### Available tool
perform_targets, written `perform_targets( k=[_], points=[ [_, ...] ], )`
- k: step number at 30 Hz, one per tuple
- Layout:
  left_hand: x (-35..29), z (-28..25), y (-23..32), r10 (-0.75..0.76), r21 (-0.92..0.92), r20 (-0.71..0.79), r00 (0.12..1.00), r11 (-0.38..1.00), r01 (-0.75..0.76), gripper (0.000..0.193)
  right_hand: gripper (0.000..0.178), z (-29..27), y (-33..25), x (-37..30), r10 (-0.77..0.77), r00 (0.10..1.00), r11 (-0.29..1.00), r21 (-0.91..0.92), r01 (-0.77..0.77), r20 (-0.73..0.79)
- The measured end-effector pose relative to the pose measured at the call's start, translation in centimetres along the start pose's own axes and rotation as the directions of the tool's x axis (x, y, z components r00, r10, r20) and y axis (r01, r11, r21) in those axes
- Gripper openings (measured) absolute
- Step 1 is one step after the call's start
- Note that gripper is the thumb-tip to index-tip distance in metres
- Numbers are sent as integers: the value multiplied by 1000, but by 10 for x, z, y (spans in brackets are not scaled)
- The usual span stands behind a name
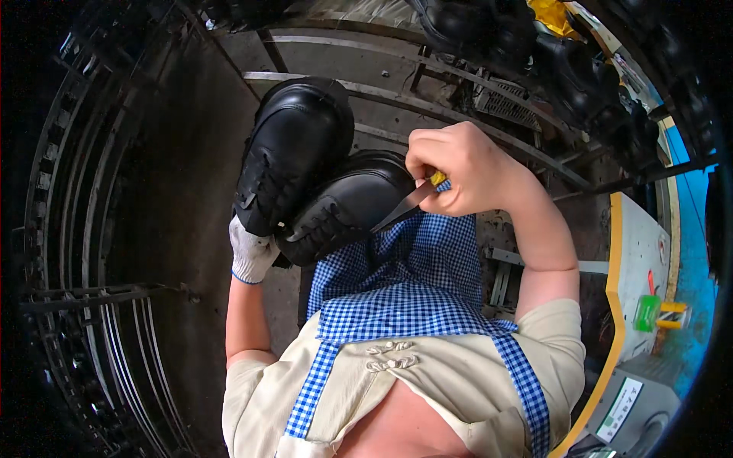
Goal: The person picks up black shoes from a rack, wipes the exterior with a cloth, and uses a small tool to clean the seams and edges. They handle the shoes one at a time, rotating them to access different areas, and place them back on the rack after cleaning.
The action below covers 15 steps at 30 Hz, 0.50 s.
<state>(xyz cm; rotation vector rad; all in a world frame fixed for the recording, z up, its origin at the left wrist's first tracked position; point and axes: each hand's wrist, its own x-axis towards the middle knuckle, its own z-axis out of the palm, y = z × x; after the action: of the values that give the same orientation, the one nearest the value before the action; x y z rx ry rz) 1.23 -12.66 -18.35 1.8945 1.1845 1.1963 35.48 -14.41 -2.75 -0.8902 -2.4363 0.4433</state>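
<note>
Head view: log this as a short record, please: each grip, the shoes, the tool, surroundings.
Left grip: white-gloved, at the left shoe's heel end; fingers mostly hidden
Right grip: bare, closed around the bladed tool
Shoes: left shoe and right shoe, both black, laced, toes away from the wearer
Tool tip: beside the right shoe; contact unclear
Clothing: checked apron, beige shirt
Far right: green object

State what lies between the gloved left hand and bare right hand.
The head view shows one black shoe, a second black shoe and a metal blade.
</note>
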Motion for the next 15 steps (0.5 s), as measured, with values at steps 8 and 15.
perform_targets(
  k=[8, 15],
  points=[
    [0, 1, 1, -84, -81, -32, 996, 993, 81, 47, 13, 7, 37, -22, 296, 938, 893, 401, -205, -180],
    [12, -11, 23, 337, 359, 258, 906, 837, -414, 44, 30, 8, 17, 23, -42, 899, 999, 8, 50, -436]
  ],
)
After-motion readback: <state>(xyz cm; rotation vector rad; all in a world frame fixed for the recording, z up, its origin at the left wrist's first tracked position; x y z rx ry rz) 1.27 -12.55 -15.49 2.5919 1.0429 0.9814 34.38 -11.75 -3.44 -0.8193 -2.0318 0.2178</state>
